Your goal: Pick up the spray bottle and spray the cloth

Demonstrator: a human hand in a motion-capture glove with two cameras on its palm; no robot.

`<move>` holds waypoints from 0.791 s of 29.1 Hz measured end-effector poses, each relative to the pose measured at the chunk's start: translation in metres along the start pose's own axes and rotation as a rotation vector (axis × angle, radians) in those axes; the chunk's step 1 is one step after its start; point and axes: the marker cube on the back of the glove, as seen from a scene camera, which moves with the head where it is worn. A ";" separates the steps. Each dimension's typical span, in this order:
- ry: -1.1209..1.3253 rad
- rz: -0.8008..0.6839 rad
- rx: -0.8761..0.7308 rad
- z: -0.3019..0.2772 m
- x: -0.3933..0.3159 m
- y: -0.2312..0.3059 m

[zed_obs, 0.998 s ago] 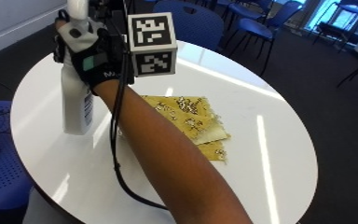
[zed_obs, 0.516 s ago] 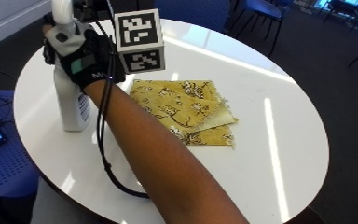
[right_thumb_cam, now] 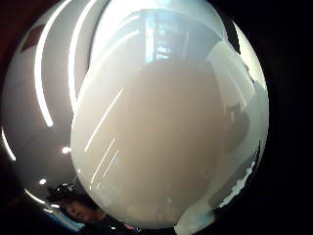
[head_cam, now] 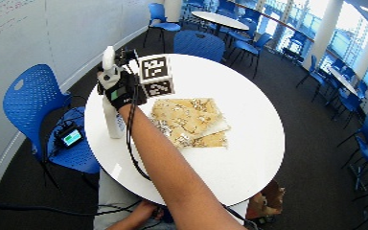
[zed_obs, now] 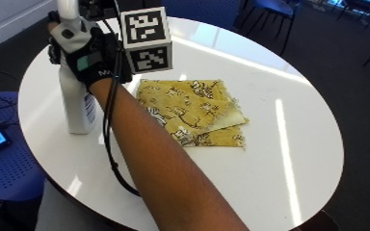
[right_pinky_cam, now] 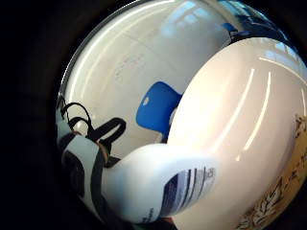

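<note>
The round white desk (zed_obs: 287, 159) is smooth and glossy — a bottle base could skate on it, so I judge a straight upward lift best. The yellow printed cloth (zed_obs: 194, 113), folded with frayed edges, lies flat just beside. The white plastic spray bottle (zed_obs: 79, 103) stands upright on the desk; of the hands, the right hand (zed_obs: 85, 55) grasps its neck.

Glossy white table (zed_obs: 287, 159), smooth plastic spray bottle (zed_obs: 79, 108), frayed woven cloth (zed_obs: 194, 113)
</note>
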 end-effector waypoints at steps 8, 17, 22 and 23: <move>-0.002 0.029 -0.007 -0.002 0.006 0.006; -0.005 0.036 -0.008 -0.002 0.007 0.005; -0.011 0.057 -0.023 0.003 0.013 0.008; -0.011 0.064 -0.028 0.003 0.014 0.009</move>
